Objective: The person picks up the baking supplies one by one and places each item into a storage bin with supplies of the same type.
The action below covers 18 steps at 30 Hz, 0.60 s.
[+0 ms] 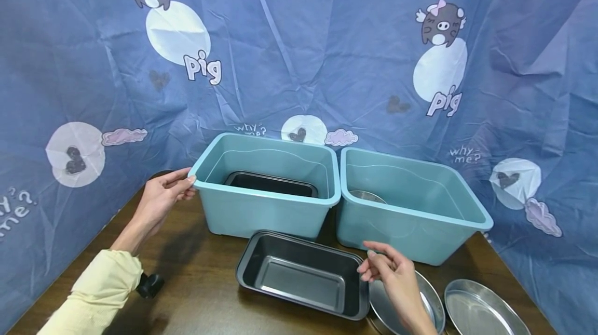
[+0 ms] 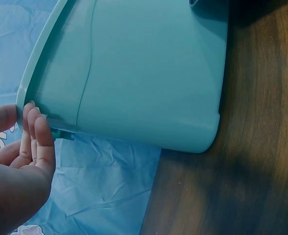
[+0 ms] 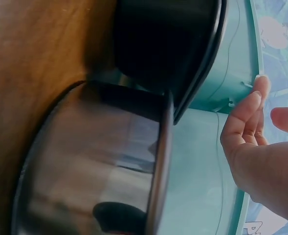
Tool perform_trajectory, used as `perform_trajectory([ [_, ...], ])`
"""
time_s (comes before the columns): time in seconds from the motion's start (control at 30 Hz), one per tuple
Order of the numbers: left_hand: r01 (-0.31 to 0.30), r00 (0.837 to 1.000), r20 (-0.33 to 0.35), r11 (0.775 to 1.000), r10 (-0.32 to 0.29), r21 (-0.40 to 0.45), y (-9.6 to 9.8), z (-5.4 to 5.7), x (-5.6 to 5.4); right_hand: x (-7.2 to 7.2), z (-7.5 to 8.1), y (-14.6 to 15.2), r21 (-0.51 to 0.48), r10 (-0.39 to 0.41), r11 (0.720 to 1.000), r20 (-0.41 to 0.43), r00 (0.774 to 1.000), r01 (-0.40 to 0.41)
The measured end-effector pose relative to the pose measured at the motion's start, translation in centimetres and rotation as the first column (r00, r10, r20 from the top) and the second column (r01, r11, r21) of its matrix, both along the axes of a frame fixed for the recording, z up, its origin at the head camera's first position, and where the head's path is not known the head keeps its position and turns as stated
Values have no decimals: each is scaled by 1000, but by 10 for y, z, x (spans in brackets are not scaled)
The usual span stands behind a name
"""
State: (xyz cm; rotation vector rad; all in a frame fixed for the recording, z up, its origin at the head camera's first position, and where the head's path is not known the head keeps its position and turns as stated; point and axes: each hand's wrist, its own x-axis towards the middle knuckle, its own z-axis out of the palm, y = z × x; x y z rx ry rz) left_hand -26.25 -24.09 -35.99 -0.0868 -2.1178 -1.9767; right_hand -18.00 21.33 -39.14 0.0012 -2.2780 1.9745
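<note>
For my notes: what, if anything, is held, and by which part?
The left grip pinches the left teal bin by its rim's near-left corner; the right grip holds nothing.

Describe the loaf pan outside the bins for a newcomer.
Two teal bins stand on the table. In front lies the loaf pan: dark, rectangular, unlike the round tins on its right, and outside the bins, unlike the dark pan in the left one.

From the black rectangular metal pan [image 1: 301, 279] on the brown wooden tabletop [image 1: 196, 283], a teal rectangular plastic tub [image 1: 266, 214] holding another black pan [image 1: 273, 185] is at 11 o'clock, a matching tub [image 1: 402, 233] at 2, round silver metal pans [image 1: 483, 310] at 3.
</note>
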Motion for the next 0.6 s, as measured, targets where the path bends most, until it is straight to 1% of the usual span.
perform_trajectory([
  [0.23,4,1000,-5,1000,-4,6,0,-1,-1,6,-5,4,2,-30,1000,22,999,30],
  [0.6,6,1000,-5,1000,-6,6,-1,0,0,15,-11,13,22,-57,998,56,997,56],
])
